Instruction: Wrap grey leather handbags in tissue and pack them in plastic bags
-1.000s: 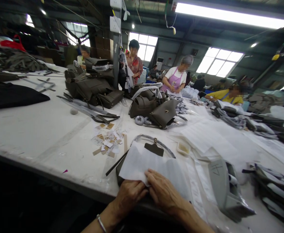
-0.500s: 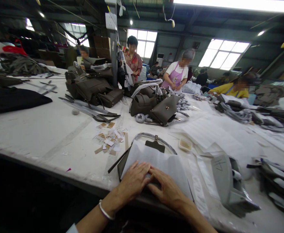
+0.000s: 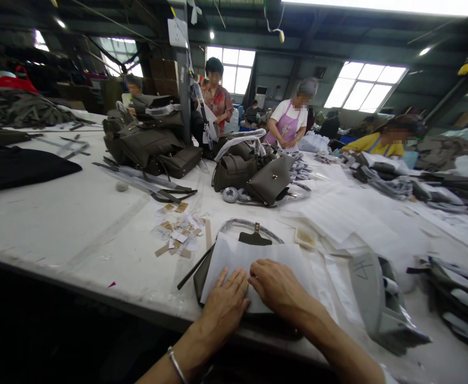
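On the table edge before me lies a dark olive-grey handbag (image 3: 202,277), with a white foam sheet (image 3: 230,256) over its front. A dark flap tab with a metal clasp (image 3: 257,234) shows above the sheet, and a plastic-wrapped handle (image 3: 234,222) arches behind it. My left hand (image 3: 228,298) rests flat on the sheet, its fingers stretched out. Just right of it, my right hand (image 3: 277,282) bears on the sheet with bent fingers drawn together. Whatever its fingertips may pinch is hidden.
Paper tags and scraps (image 3: 180,232) lie beyond the bag, near a small plastic tub (image 3: 306,237). Finished-looking handbags (image 3: 269,178) are piled farther back. A grey box-like template (image 3: 372,293) stands to the right. Several co-workers, one in a purple apron (image 3: 288,128), are across the table.
My hands, together on the sheet before, have parted slightly. The right hand has moved up and its fingers have bent inward; the sheet's lower edge sits higher.
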`<state>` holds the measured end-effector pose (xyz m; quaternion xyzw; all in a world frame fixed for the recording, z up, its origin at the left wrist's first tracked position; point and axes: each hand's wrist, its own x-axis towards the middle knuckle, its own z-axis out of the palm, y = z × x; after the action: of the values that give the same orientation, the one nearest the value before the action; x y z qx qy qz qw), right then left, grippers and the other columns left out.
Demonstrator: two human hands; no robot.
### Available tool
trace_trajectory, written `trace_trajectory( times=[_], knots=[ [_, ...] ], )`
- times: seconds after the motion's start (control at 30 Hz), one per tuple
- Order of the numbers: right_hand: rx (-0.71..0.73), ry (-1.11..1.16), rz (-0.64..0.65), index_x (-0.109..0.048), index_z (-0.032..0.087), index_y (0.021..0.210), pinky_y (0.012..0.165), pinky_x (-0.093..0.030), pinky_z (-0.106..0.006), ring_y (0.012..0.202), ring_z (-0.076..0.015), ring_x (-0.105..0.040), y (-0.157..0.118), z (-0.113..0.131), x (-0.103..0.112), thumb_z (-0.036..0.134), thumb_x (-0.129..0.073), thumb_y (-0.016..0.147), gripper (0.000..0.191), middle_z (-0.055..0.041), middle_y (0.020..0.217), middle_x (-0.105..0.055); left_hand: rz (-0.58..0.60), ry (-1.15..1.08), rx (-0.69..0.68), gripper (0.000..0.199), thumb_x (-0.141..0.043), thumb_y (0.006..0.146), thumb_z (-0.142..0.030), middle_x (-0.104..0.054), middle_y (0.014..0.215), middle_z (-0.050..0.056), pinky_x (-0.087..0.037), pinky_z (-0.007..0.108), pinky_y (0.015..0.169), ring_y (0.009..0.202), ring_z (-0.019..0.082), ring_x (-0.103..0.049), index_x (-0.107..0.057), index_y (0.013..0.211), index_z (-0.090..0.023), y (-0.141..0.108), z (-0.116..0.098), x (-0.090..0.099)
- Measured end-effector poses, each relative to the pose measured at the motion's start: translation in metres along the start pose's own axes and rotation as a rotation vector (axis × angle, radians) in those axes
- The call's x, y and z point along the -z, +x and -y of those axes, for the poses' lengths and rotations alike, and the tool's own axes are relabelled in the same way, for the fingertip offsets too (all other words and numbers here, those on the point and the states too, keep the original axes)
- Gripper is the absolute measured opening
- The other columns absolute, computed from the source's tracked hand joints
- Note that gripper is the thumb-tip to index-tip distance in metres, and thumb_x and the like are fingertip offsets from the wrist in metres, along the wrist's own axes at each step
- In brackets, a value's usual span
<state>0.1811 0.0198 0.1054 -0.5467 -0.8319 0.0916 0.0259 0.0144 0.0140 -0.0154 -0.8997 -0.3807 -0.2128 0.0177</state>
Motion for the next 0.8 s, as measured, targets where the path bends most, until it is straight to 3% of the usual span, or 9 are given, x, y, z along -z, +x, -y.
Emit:
trace_trajectory(
  times=[0.13, 0.23, 0.33, 0.4, 0.53, 0.63, 0.73, 0.8],
  knots=[
    [0.053, 0.277, -0.082, -0.062, 0.02, 0.084, 0.085, -0.046, -0.033, 0.093, -0.0212, -0.061, 0.001, -0.029, -0.043, 0.021, -0.063, 0.086, 0.002, -0.0043, 0.094, -0.068, 0.042, -0.039, 0.021, 0.042, -0.048, 0.098, -0.032, -0.055, 0.14, 0.009, -0.035, 0.046, 0.112, 0.131, 0.022, -0.049, -0.047, 0.137, -0.016, 0.001, 0.0, 0.005],
    [0.097, 0.468, -0.219, -0.061, 0.022, 0.084, 0.092, -0.043, -0.036, 0.101, -0.0209, -0.058, -0.007, -0.045, -0.07, 0.019, -0.064, 0.085, 0.004, -0.004, 0.104, -0.067, 0.11, -0.069, 0.056, 0.042, -0.053, 0.095, -0.034, -0.057, 0.137, 0.01, -0.035, 0.046, 0.113, 0.13, 0.023, -0.05, -0.05, 0.133, -0.017, 0.005, -0.004, 0.017],
    [0.115, 0.516, -0.281, -0.061, 0.022, 0.083, 0.092, -0.043, -0.038, 0.102, -0.0217, -0.057, -0.013, -0.047, -0.08, 0.021, -0.061, 0.089, 0.006, -0.005, 0.104, -0.067, 0.241, -0.082, 0.079, 0.034, -0.062, 0.09, -0.03, -0.065, 0.123, 0.01, -0.042, 0.046, 0.106, 0.118, 0.026, -0.058, -0.059, 0.121, -0.016, 0.015, -0.008, 0.04],
    [0.136, 0.516, -0.304, -0.061, 0.022, 0.081, 0.092, -0.043, -0.038, 0.102, -0.0219, -0.057, -0.014, -0.047, -0.081, 0.022, -0.06, 0.091, 0.009, -0.0053, 0.104, -0.068, 0.354, -0.075, 0.06, 0.025, -0.064, 0.088, -0.03, -0.069, 0.107, 0.01, -0.052, 0.043, 0.091, 0.102, 0.027, -0.065, -0.064, 0.108, -0.016, 0.029, -0.01, 0.057],
    [0.193, 0.515, -0.338, -0.061, 0.021, 0.082, 0.09, -0.044, -0.037, 0.099, -0.0211, -0.057, -0.013, -0.047, -0.082, 0.025, -0.059, 0.092, 0.011, -0.0052, 0.1, -0.068, 0.506, -0.068, -0.045, 0.016, -0.053, 0.093, -0.021, -0.071, 0.089, 0.01, -0.054, 0.034, 0.069, 0.08, 0.025, -0.069, -0.068, 0.095, -0.014, 0.06, -0.007, 0.075],
    [0.212, 0.506, -0.353, -0.062, 0.021, 0.085, 0.087, -0.045, -0.036, 0.094, -0.02, -0.057, -0.013, -0.047, -0.084, 0.024, -0.058, 0.093, 0.01, -0.0042, 0.093, -0.067, 0.468, -0.103, -0.082, 0.015, -0.055, 0.093, -0.023, -0.07, 0.09, 0.008, -0.052, 0.03, 0.068, 0.08, 0.023, -0.068, -0.067, 0.095, -0.015, 0.068, 0.001, 0.063],
    [0.224, 0.469, -0.354, -0.063, 0.021, 0.083, 0.088, -0.045, -0.036, 0.097, -0.02, -0.057, -0.014, -0.046, -0.085, 0.021, -0.055, 0.094, 0.013, -0.0044, 0.098, -0.067, 0.303, -0.191, -0.087, 0.021, -0.062, 0.091, -0.039, -0.068, 0.092, 0.004, -0.05, 0.028, 0.071, 0.085, 0.021, -0.065, -0.063, 0.099, -0.019, 0.057, 0.01, 0.041],
    [0.219, 0.453, -0.35, -0.064, 0.021, 0.084, 0.09, -0.045, -0.037, 0.099, -0.0204, -0.056, -0.014, -0.046, -0.087, 0.021, -0.055, 0.094, 0.014, -0.005, 0.102, -0.067, 0.194, -0.234, -0.072, 0.022, -0.06, 0.092, -0.04, -0.067, 0.094, 0.002, -0.048, 0.028, 0.075, 0.088, 0.019, -0.063, -0.06, 0.1, -0.02, 0.045, 0.014, 0.028]
  ],
)
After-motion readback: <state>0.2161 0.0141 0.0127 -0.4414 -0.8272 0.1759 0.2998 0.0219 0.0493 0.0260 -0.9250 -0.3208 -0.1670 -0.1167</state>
